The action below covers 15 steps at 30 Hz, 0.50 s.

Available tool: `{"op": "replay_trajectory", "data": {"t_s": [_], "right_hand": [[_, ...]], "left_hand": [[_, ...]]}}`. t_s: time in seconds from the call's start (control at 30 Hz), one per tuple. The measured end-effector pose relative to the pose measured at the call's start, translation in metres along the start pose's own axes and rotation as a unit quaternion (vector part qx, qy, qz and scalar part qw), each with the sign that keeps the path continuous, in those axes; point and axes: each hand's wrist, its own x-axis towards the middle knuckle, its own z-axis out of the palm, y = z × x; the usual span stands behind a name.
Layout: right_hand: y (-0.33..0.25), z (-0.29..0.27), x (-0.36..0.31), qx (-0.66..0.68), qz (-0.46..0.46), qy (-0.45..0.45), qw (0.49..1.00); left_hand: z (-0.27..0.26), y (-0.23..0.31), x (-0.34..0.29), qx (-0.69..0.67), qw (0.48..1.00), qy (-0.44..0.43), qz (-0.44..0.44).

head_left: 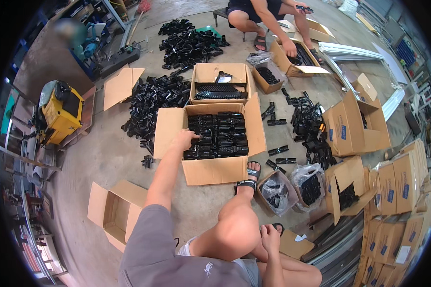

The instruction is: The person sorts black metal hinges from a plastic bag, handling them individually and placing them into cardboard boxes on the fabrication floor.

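Note:
A cardboard carton (214, 171) stands with its flaps spread in front of me, filled with shiny black plastic-looking parts (232, 137) in two columns of rows. My left hand (182, 140) reaches over its left flap, fingers stretched onto the parts at that side; it does not visibly grip one. Beside my bent knee, my right hand (271, 240) is closed, and whatever it may hold is hidden. Just behind the filled carton is another open carton (207, 71), with a row of slanted black ribbed parts and a small loose piece inside.
Heaps of black parts (157, 101) lie left and behind; more (309, 122) lie right. An empty carton (98, 205) is at lower left. Bag-lined boxes (277, 210) stand beside my foot, stacked cartons (392, 186) farther right. Across, a seated person's hand (288, 48) reaches into a carton.

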Motion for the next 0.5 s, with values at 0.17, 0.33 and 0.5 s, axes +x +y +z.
{"op": "replay_trajectory", "data": {"t_s": [0.17,0.33,0.5], "right_hand": [[0.023,0.0,-0.023,0.01,-0.015,0.09,0.996],[-0.015,-0.014,-0.07,0.089,-0.022,0.118,0.989],[-0.053,-0.02,-0.109,0.136,-0.07,0.156,0.976]], "left_hand": [[-0.057,0.041,-0.002,-0.204,0.969,0.115,-0.078],[-0.103,0.092,-0.006,-0.319,0.921,0.214,0.065],[-0.092,0.164,-0.061,-0.493,0.861,0.093,0.082]]}}
